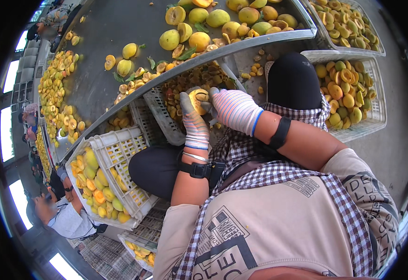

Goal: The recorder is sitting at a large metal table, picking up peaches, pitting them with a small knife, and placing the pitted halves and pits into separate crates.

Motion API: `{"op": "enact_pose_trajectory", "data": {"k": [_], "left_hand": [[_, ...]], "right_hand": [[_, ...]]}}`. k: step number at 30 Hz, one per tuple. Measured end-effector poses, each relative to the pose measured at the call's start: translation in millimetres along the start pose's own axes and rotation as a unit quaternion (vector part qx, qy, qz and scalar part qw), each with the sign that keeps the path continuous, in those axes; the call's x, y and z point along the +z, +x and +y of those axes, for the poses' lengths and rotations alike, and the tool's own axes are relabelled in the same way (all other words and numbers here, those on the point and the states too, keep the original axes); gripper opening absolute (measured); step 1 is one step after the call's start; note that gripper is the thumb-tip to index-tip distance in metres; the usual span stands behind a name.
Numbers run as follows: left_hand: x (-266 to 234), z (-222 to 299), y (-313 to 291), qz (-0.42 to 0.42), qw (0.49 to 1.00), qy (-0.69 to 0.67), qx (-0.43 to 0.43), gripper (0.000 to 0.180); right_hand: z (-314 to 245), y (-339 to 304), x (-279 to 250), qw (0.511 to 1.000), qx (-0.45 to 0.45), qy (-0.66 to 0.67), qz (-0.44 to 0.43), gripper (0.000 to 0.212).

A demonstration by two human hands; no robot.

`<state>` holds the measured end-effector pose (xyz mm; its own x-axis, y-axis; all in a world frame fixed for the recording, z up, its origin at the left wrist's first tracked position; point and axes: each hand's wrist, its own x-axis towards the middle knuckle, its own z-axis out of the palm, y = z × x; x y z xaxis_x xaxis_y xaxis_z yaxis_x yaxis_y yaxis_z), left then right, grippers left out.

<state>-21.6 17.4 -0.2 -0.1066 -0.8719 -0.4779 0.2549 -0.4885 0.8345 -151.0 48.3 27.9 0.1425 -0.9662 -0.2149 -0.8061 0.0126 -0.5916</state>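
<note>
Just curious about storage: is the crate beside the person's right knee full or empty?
Not empty; looks mostly full: yellow fruit in the crate hides its floor.

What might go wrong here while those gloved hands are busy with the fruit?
The yellow fruit might slip from the left hand, perhaps toward the nearby crate of pieces. The right hand works right against it; if it holds a blade, which I can't make out, fingers could be nicked. The right knee, close to a full crate, might jostle it.
</note>
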Motion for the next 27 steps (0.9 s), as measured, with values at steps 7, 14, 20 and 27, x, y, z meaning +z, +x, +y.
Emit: {"op": "enact_pose_trajectory", "data": {"k": [7, 14, 20, 27], "left_hand": [[-1, -2, 5, 0.001, 1.0, -0.002, 0.0, 0.055], [-16, -16, 20, 0.007, 0.995, 0.09, 0.05, 0.054], [-3, -7, 9, -0.041, 0.997, 0.037, 0.058, 0.055], [-17, -31, 25, -0.033, 0.967, 0.154, 0.199, 0.056]], "right_hand": [[-4, -1, -2, 0.999, 0.005, 0.033, -0.041, 0.032], [1, 3, 17, 0.988, 0.04, 0.14, -0.043, 0.038], [15, 14, 31, 0.957, 0.09, 0.273, -0.033, 0.051], [15, 16, 42, 0.947, 0.094, 0.305, -0.035, 0.054]]}}
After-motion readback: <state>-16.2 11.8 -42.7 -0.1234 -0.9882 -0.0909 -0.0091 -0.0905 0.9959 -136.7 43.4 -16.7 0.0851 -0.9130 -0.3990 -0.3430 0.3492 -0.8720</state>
